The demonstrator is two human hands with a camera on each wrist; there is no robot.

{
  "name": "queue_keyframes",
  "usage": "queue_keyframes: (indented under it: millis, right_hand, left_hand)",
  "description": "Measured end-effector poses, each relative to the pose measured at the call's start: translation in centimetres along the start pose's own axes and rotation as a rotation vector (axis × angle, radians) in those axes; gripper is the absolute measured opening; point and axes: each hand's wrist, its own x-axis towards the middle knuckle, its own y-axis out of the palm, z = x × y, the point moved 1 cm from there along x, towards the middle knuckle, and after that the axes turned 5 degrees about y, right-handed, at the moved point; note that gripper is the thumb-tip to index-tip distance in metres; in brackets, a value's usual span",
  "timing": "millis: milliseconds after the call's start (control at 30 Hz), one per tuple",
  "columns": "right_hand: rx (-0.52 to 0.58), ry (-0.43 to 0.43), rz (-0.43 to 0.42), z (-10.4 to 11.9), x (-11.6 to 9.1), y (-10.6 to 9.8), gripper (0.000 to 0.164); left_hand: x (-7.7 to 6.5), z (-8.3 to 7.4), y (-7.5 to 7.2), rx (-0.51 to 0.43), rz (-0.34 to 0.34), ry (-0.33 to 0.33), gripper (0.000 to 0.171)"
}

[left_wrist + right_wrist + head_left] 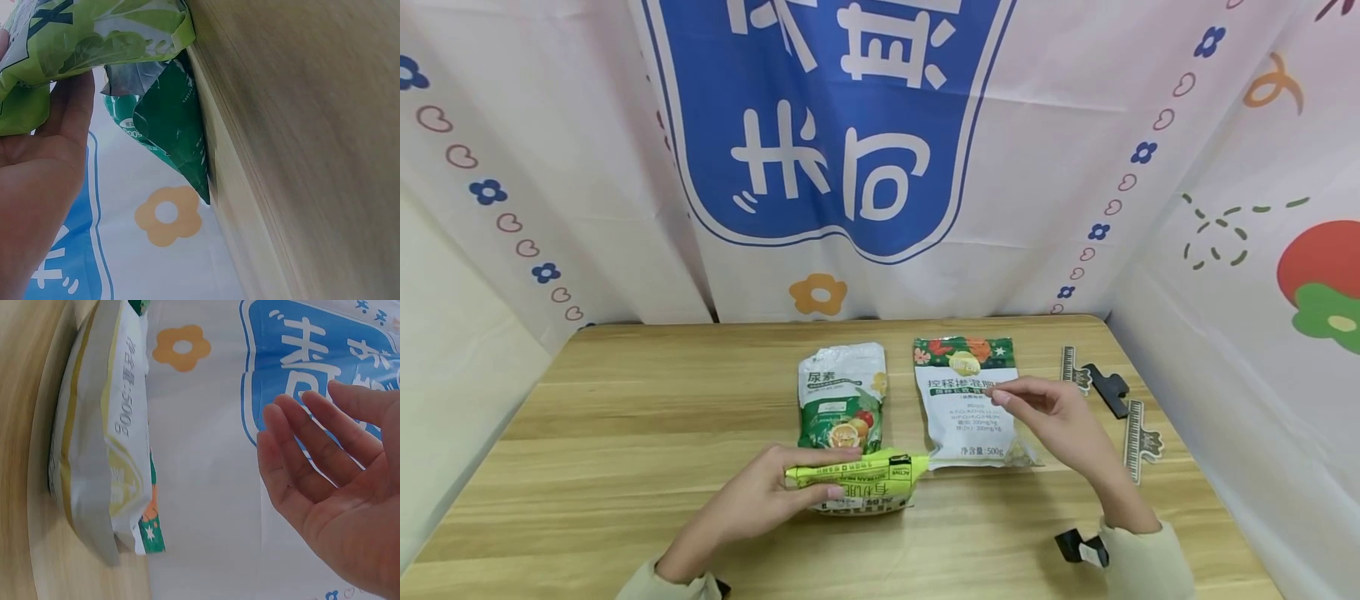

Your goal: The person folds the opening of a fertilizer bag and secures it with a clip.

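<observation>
My left hand (760,496) holds a yellow-green printed fertilizer bag (883,475), thumb on its near side and fingers on its far side. In the left wrist view, that bag (137,31) hangs close to the wooden surface. Behind it lies a white and green pouch (842,392) with fruit printed on it. A white 500g fertilizer bag (966,417) with a green floral top lies flat to the right. Over this bag's right side hovers my right hand (1063,425); in the right wrist view its fingers (322,434) are loosely bent, holding nothing and apart from the bag.
Along the table's right side lie a black clip (1108,390) and two silver clips with ruler-like edges, one farther back (1070,367) and one nearer (1135,442). A printed cloth (745,275) hangs behind the wooden table (662,400).
</observation>
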Motion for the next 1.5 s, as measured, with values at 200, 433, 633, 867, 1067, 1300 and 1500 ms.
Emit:
queue_keyframes:
  millis: [200,433,633,867,1067,1300,1500]
  right_hand:
    - [-0.097,0.028,-0.055,-0.2,-0.3,-1.5,0.019]
    - [-0.179,0.108,-0.095,-1.0,-0.4,-3.6,0.025]
    - [-0.198,0.153,-0.133,-2.7,-0.2,-5.4,0.032]
    - [-0.19,0.171,-0.181,-4.2,-0.5,-6.9,0.037]
    - [-0.147,0.193,-0.2,-5.1,-0.9,-8.0,0.04]
    - [-0.166,0.23,-0.194,-6.1,-1.1,-8.8,0.043]
    - [-0.188,0.276,-0.203,-7.3,-1.5,-9.8,0.045]
  left_hand:
    - [0.0,0.0,0.0,-0.027,0.001,-0.009,0.04]
    - [-0.1,0.0,0.0,-0.031,0.001,0.003,0.04]
    - [-0.2,0.1,-0.1,-0.033,0.001,-0.006,0.039]
    - [-0.2,0.1,0.0,-0.044,-0.001,-0.003,0.039]
    - [-0.2,0.1,0.1,-0.056,-0.001,-0.017,0.041]
    - [-0.2,0.0,0.0,-0.055,-0.005,-0.017,0.041]
    - [-0.2,0.0,0.3,-0.076,0.006,0.023,0.04]
